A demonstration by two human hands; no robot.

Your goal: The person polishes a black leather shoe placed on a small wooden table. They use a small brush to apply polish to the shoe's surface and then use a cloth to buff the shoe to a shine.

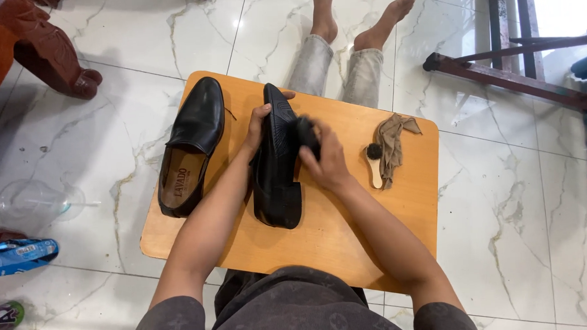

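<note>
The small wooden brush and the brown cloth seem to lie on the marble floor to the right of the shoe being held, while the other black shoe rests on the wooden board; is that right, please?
Not quite. The head view shows the small wooden brush and brown cloth lying on the wooden board, not the floor. They are right of the held shoe, and the other black shoe rests on the board.

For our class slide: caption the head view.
Left hand steadies a black shoe; right hand presses a dark pad on it.

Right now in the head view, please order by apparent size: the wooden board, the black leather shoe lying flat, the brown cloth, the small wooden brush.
1. Light wooden board
2. Black leather shoe lying flat
3. Crumpled brown cloth
4. Small wooden-handled brush, close to the cloth in length but slimmer
</note>
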